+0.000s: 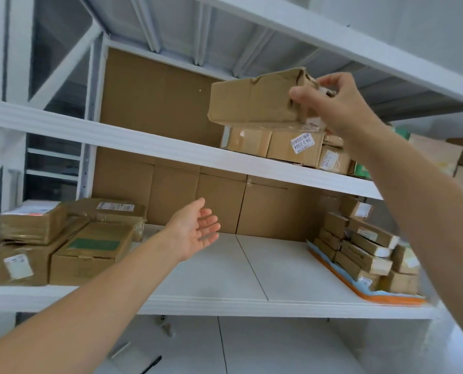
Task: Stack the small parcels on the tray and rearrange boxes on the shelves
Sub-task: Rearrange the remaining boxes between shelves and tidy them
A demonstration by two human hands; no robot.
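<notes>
My right hand (341,103) gripping a crumpled brown box (254,99) at upper right, my left hand (195,228) empty, fingers relaxed, centre frame

White metal shelving (171,147), cardboard-backed; pale wall (427,28) upper right; white floor (279,346) below, perhaps tiled

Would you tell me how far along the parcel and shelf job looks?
Looks done: small parcels are stacked on the orange-edged tray. In hand: the right hand grips a crumpled cardboard box above the labelled boxes on the upper shelf; the left hand is open. Left: that box is not yet set down, and the taped boxes at the left of the lower shelf lie unevenly.
</notes>
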